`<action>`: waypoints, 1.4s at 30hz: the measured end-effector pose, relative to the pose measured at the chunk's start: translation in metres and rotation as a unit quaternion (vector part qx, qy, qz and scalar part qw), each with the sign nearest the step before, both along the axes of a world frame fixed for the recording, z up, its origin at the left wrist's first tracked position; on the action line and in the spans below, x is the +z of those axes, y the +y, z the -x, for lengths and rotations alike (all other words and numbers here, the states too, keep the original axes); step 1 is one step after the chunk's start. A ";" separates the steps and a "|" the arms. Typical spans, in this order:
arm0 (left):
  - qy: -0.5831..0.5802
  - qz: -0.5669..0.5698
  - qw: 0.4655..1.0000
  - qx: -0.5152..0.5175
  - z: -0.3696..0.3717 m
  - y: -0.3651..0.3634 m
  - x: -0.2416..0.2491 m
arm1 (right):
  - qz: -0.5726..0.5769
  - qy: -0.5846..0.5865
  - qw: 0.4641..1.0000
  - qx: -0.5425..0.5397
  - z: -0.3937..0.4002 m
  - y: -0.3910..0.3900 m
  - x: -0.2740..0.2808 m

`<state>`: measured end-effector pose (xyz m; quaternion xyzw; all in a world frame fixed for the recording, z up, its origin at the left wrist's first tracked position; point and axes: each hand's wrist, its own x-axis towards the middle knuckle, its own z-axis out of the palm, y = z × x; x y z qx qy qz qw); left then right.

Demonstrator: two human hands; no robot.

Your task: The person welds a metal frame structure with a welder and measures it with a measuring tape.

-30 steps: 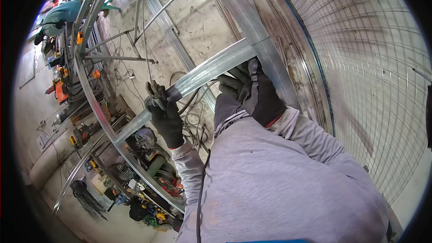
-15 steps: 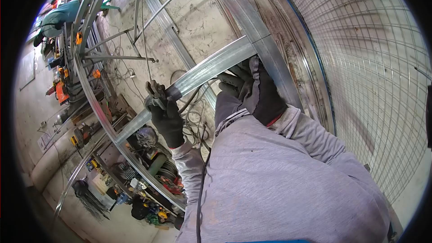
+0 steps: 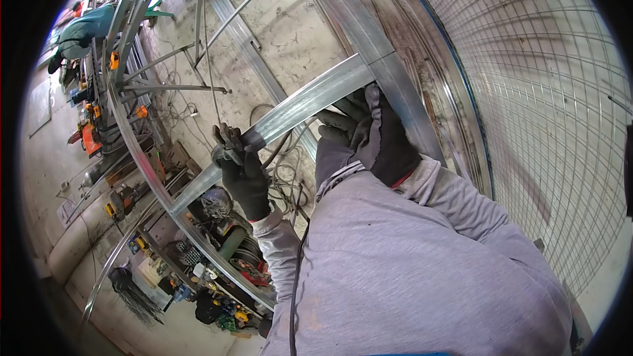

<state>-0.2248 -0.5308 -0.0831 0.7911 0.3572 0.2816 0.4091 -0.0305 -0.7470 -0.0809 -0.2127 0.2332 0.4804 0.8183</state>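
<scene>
Head view: the metal bar [image 3: 316, 97], probably stiff and slick, suits gripping around both edges; the left hand [image 3: 244, 175] curls its fingers round it, the right hand's [image 3: 389, 142] closure cannot be told.

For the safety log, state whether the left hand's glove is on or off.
On: the dark work glove covers the left hand and reaches the sleeve cuff.

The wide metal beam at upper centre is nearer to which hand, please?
Right. The right hand is close beside the wide metal beam; the left hand is farther away, along the crossbar.
</scene>
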 end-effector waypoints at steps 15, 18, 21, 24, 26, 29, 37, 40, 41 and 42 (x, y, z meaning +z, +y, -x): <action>0.067 0.024 0.997 -0.006 -0.003 -0.005 0.015 | 0.002 0.023 1.000 -0.006 -0.002 0.002 0.001; 0.045 -0.025 0.999 -0.016 -0.005 -0.004 0.013 | -0.002 0.025 1.000 -0.005 -0.002 0.001 0.000; 0.014 -0.010 1.000 0.020 -0.005 -0.010 0.015 | 0.001 0.016 1.000 0.004 -0.001 0.001 -0.001; 0.000 0.020 0.998 0.056 0.001 -0.024 0.038 | -0.002 0.016 1.000 0.014 0.000 0.001 -0.003; 0.012 0.014 0.998 0.053 0.005 -0.039 0.066 | 0.012 0.007 1.000 0.010 0.002 0.003 -0.005; -0.002 0.077 0.997 0.027 0.011 -0.071 0.102 | 0.001 -0.005 1.000 0.007 0.001 0.001 0.001; 0.100 0.145 0.977 0.117 0.028 -0.123 0.174 | -0.029 -0.019 0.999 0.009 0.002 0.000 -0.003; 0.169 0.171 0.969 0.065 0.051 -0.119 0.191 | -0.037 -0.038 0.999 0.012 0.003 0.000 -0.009; 0.175 0.180 0.966 0.060 0.057 -0.118 0.191 | -0.033 -0.053 0.998 0.017 0.004 0.000 -0.010; 0.180 0.188 0.964 0.055 0.059 -0.118 0.192 | -0.032 -0.051 0.998 0.017 0.004 0.000 -0.010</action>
